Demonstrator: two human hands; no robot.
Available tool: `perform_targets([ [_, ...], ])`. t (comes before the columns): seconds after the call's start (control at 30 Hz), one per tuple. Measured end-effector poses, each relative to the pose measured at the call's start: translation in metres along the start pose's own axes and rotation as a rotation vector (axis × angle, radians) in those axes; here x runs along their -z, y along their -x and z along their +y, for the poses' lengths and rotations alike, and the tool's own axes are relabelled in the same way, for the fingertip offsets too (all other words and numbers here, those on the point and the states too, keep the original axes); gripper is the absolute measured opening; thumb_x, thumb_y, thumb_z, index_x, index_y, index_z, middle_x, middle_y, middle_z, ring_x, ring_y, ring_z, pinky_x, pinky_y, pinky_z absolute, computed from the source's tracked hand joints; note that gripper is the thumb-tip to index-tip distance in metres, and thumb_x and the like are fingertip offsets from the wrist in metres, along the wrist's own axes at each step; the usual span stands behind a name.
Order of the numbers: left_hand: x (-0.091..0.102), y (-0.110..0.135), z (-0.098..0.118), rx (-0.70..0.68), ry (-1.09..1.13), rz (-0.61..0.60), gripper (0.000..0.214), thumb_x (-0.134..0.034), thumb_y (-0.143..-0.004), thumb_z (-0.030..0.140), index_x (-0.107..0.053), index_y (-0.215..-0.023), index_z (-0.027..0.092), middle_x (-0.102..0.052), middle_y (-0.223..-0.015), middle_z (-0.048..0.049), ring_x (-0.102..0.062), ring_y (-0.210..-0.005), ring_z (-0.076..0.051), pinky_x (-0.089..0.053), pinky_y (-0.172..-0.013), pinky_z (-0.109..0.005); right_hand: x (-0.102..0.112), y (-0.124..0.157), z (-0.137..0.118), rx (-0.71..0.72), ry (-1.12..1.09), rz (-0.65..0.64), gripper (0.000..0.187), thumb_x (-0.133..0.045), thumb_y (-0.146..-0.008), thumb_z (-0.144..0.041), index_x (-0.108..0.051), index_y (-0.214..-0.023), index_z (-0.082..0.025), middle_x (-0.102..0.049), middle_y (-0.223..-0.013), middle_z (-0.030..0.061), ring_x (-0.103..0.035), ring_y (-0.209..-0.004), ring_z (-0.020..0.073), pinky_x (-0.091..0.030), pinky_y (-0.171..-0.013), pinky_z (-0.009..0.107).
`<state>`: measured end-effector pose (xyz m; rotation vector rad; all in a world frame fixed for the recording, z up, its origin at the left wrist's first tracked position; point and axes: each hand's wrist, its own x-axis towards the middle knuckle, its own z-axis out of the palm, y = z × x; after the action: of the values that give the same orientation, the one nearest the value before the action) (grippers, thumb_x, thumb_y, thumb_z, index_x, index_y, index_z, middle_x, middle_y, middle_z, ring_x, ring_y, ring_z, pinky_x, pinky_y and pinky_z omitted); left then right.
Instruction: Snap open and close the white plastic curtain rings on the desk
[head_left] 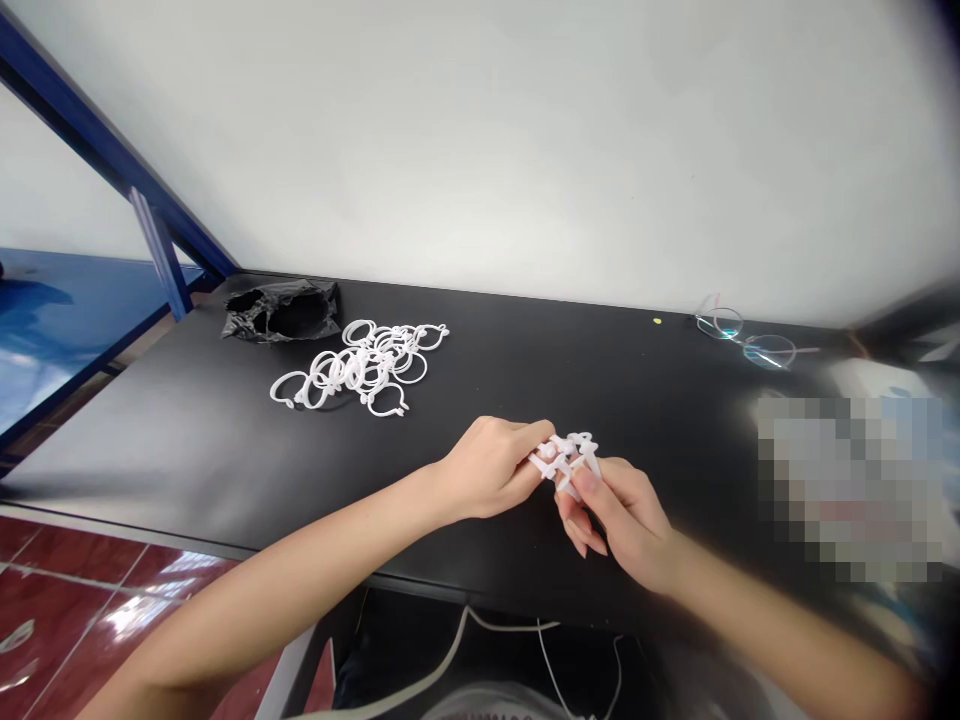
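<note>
Both of my hands meet over the middle of the black table (187,440). My left hand (491,465) and my right hand (619,515) are closed together on a small bunch of white plastic clip pieces (566,455), pinched between the fingertips. A pile of several white plastic rings (360,365) lies on the table to the far left, well apart from the hands. Beside that pile sits a crumpled black plastic bag (281,310).
A pair of clear-framed glasses (750,340) lies at the back right near the white wall. A blurred-out patch covers the right side of the table. Blue metal framing (161,245) stands at the left. White cables (480,650) hang under the table's front edge, above red floor tiles.
</note>
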<state>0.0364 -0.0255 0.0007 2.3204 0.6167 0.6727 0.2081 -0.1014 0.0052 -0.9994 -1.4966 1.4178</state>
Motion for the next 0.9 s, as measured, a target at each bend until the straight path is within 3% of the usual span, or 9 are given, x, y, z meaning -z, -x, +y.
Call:
perform_targets([
  [0.1,0.017,-0.003,0.007,0.067,0.032,-0.137,0.019,-0.039,-0.097,0.026,-0.055,-0.101,0.016,-0.056,-0.062,0.0045,-0.049,-0.051,-0.01,-0.039,-0.054,-0.021,0.0,-0.003,0.004,-0.071,-0.175,0.057,0.042,-0.043,-0.099,-0.045,-0.056,-0.069,-0.017,-0.039,-0.045,-0.0076,-0.038,-0.033,0.0067,-0.043,-0.039,0.022],
  [0.2,0.044,0.001,0.01,0.149,0.016,-0.209,0.032,-0.047,-0.098,0.035,-0.05,-0.124,0.017,-0.063,-0.068,0.0042,-0.058,-0.057,-0.011,-0.045,-0.058,-0.022,0.006,-0.012,0.006,-0.134,-0.367,0.21,0.039,-0.048,-0.096,-0.048,-0.059,-0.074,-0.017,-0.047,-0.051,-0.0054,-0.042,-0.034,0.0072,-0.044,-0.038,0.023],
  [0.27,0.065,0.012,0.003,0.184,-0.057,-0.088,0.031,-0.052,-0.096,0.037,-0.054,-0.121,0.018,-0.069,-0.086,-0.0018,-0.065,-0.077,-0.014,-0.051,-0.073,-0.026,0.013,-0.018,0.006,-0.177,-0.444,0.317,0.037,-0.05,-0.094,-0.05,-0.063,-0.081,-0.018,-0.054,-0.059,-0.0026,-0.048,-0.038,0.0087,-0.046,-0.038,0.023],
  [0.33,0.089,0.033,-0.012,0.215,-0.21,0.149,0.025,-0.051,-0.096,0.035,-0.059,-0.113,0.019,-0.068,-0.11,-0.0079,-0.062,-0.103,-0.02,-0.05,-0.092,-0.034,0.02,-0.023,0.006,-0.236,-0.474,0.346,0.033,-0.054,-0.092,-0.048,-0.064,-0.084,-0.018,-0.057,-0.065,-0.0007,-0.051,-0.043,0.0099,-0.046,-0.039,0.023],
  [0.43,0.124,0.075,-0.049,0.363,-0.494,0.471,0.027,-0.042,-0.098,0.036,-0.06,-0.111,0.02,-0.063,-0.122,-0.0096,-0.056,-0.118,-0.024,-0.042,-0.106,-0.042,0.027,-0.026,0.007,-0.287,-0.465,0.337,0.029,-0.057,-0.091,-0.046,-0.064,-0.084,-0.019,-0.059,-0.067,0.0002,-0.052,-0.045,0.0101,-0.047,-0.041,0.023],
  [0.53,0.147,0.113,-0.088,0.522,-0.626,0.515,0.037,-0.034,-0.099,0.04,-0.057,-0.119,0.018,-0.06,-0.129,-0.011,-0.051,-0.126,-0.026,-0.038,-0.109,-0.046,0.027,-0.025,0.008,-0.302,-0.451,0.345,0.031,-0.058,-0.09,-0.048,-0.063,-0.083,-0.019,-0.059,-0.067,0.0006,-0.051,-0.045,0.0102,-0.047,-0.042,0.025],
  [0.67,0.152,0.127,-0.114,0.557,-0.626,0.357,0.047,-0.028,-0.1,0.043,-0.053,-0.129,0.015,-0.059,-0.133,-0.013,-0.051,-0.127,-0.027,-0.038,-0.11,-0.046,0.023,-0.023,0.009,-0.3,-0.428,0.331,0.031,-0.06,-0.089,-0.048,-0.063,-0.083,-0.018,-0.058,-0.067,0.0002,-0.05,-0.046,0.0101,-0.046,-0.044,0.025],
  [0.9,0.134,0.102,-0.105,0.408,-0.61,0.184,0.051,-0.033,-0.1,0.043,-0.044,-0.14,0.014,-0.041,-0.151,-0.0131,-0.034,-0.142,-0.026,-0.03,-0.118,-0.047,0.022,-0.022,0.011,-0.265,-0.382,0.32,0.029,-0.059,-0.091,-0.046,-0.063,-0.085,-0.018,-0.057,-0.068,-0.0005,-0.05,-0.048,0.0099,-0.045,-0.047,0.025],
])
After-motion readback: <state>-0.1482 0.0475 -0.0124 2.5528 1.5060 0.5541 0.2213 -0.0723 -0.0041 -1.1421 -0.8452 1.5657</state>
